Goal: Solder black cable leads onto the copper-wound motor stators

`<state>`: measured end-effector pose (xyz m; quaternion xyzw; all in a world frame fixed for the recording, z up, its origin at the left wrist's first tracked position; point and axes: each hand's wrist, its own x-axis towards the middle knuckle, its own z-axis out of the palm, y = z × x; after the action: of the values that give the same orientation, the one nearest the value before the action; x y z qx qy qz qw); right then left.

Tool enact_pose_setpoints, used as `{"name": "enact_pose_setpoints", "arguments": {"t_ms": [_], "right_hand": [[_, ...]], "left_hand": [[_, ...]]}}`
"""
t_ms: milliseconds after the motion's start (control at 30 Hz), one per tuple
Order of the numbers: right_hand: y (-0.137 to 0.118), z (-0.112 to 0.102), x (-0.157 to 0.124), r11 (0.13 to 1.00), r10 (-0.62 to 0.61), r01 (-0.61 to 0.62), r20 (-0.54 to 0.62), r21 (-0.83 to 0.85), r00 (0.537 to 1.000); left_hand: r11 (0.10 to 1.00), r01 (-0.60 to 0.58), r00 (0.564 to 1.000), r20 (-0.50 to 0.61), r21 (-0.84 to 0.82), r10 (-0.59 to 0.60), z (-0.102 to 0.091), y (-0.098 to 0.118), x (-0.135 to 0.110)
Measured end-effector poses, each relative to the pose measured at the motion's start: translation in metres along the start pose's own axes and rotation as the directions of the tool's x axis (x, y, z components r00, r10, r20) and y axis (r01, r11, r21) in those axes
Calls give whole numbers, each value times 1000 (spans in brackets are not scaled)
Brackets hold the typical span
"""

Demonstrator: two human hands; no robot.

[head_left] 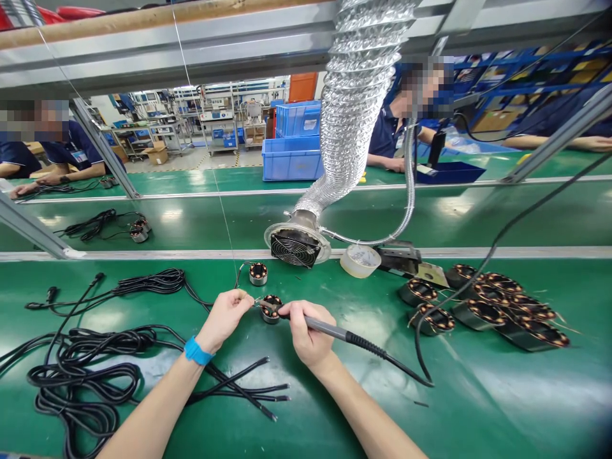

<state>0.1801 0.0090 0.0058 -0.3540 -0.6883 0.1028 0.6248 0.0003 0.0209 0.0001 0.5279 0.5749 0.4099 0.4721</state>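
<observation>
Copper windings ring the stator (271, 310) lying near the far edge of our green counter (363, 395). Our left hand (224, 320) pinches a fine lead (249, 297) narrowly above it; our right hand (306, 333) grips a soldering iron (327, 327) penwise, its tip over the stator.

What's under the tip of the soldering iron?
A copper-wound stator sits on the green mat; the tip of the soldering iron covers part of its top, hiding the windings there.
</observation>
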Motion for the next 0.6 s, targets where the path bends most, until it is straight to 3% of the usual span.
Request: {"name": "enact_pose_setpoints", "arguments": {"t_ms": [333, 600], "right_hand": [[2, 0, -2, 997, 71, -72, 22, 4, 997], [7, -1, -7, 985, 170, -165, -94, 56, 981]], "left_hand": [[1000, 7, 1000, -8, -23, -7, 0, 0, 0], [999, 13, 1000, 1, -36, -13, 0, 1, -1]]}}
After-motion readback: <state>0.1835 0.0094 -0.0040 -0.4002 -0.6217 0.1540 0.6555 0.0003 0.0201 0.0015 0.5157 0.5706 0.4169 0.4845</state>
